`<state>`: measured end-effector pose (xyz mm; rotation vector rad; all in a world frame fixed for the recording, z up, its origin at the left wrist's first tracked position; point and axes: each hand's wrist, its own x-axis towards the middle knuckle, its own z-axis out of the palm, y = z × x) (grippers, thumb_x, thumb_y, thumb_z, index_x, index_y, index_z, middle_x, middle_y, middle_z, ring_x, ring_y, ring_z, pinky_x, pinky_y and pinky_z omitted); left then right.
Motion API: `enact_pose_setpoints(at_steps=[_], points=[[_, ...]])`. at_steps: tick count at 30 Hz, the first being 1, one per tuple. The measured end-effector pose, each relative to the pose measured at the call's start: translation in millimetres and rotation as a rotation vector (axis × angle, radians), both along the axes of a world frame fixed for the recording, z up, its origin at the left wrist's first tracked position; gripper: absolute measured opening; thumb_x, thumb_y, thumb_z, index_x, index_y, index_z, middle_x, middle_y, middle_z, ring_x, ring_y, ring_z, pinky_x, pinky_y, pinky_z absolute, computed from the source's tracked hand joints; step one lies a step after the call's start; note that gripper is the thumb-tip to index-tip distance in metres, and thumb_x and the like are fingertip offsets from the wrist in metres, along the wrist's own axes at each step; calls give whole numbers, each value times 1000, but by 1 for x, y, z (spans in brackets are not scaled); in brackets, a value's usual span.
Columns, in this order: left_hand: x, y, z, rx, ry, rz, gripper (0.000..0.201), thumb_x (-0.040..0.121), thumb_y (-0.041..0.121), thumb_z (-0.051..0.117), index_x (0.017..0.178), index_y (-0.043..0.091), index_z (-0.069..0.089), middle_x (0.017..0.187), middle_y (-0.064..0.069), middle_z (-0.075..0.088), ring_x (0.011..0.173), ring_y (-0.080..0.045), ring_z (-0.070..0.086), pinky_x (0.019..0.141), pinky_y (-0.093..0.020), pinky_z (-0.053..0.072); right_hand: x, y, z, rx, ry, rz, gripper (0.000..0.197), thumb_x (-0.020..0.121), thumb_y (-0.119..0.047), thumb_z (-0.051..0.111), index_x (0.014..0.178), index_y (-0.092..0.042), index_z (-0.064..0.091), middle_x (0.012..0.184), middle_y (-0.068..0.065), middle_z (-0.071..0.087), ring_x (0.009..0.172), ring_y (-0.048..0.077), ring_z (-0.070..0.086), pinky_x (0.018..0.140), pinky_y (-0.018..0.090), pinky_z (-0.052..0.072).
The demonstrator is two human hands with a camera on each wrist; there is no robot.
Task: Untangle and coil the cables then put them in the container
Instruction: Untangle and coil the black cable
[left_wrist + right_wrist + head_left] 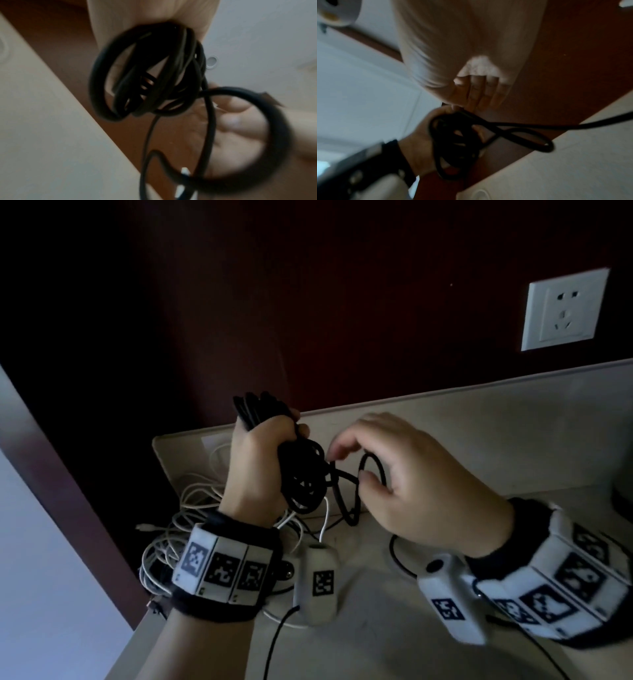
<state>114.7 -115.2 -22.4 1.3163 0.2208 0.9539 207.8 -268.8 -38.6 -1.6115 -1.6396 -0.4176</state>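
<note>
Two hands work above the counter (479, 440), and both deal with the same black cable (303, 474). The left hand (255, 460) has its fingers curled tight around a bundle of finished loops, held upright, so the long axis of the coil runs from near to far and stands up out of the fist. The right hand (404, 474) is just to the right of this bundle, with the fingers bent and relaxed. One new loop (371, 472) stands beside its thumb and forefinger; whether they really pinch it I cannot tell, because the right wrist view is blurred.

My judgement is that the next move depends on this loop: it lies between the two hands, nearer to the right one, and it must travel left to join the bundle. The free tail of the cable runs down to the counter and off toward the right.

A pile of white cables (178, 529) lies on the near left of the counter, under the left wrist, partly covered by it. The room is dark. A container is not clearly visible in any view. A wall socket (565, 309) is on the far right.
</note>
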Motion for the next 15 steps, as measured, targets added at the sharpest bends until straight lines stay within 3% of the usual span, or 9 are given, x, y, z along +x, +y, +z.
enact_pose_setpoints(at_steps=[3, 5, 8, 10, 12, 15], points=[[-3, 0, 1, -2, 9, -21, 31, 64, 10, 50, 94, 6, 56, 77, -9, 58, 73, -26, 53, 69, -41, 45, 5, -1, -5, 30, 109, 22, 26, 83, -17, 58, 109, -19, 59, 103, -14, 59, 99, 4, 58, 84, 23, 48], [-4, 1, 2, 20, 2, -3, 31, 65, 9, 50, 95, 5, 55, 76, -10, 56, 72, -23, 53, 70, -41, 43, 5, -4, -4, 47, 199, 59, 29, 85, -25, 61, 113, -20, 59, 106, -15, 61, 104, 3, 58, 88, 18, 46], [-3, 2, 3, 76, -2, 34, 31, 61, 8, 53, 92, 5, 54, 77, -12, 52, 75, -26, 51, 67, -41, 42, 2, -3, -3, -12, 59, 65, 46, 85, -43, 63, 126, -24, 54, 123, -17, 53, 123, 0, 44, 100, 10, 33], [-3, 2, 4, 103, -10, 42, 36, 55, 9, 58, 90, 6, 54, 80, -14, 49, 78, -28, 48, 68, -45, 43, 1, 0, -6, -89, -44, 68, 55, 84, -58, 57, 129, -26, 52, 123, -15, 52, 126, 3, 39, 103, 15, 32], [-3, 3, 4, 156, -13, 78, 33, 56, 9, 57, 88, 3, 53, 83, -13, 47, 77, -29, 44, 62, -44, 40, 1, 1, -6, -78, -80, 24, 48, 88, -60, 47, 120, -24, 55, 99, -13, 56, 108, 9, 46, 90, 25, 40], [-2, 7, 3, 210, -30, 156, 18, 60, 4, 53, 75, -3, 45, 77, -12, 44, 70, -28, 39, 54, -37, 31, 3, -1, 0, -22, -128, -22, 29, 98, -48, 38, 94, -24, 54, 64, -12, 46, 66, 8, 45, 69, 21, 31]])
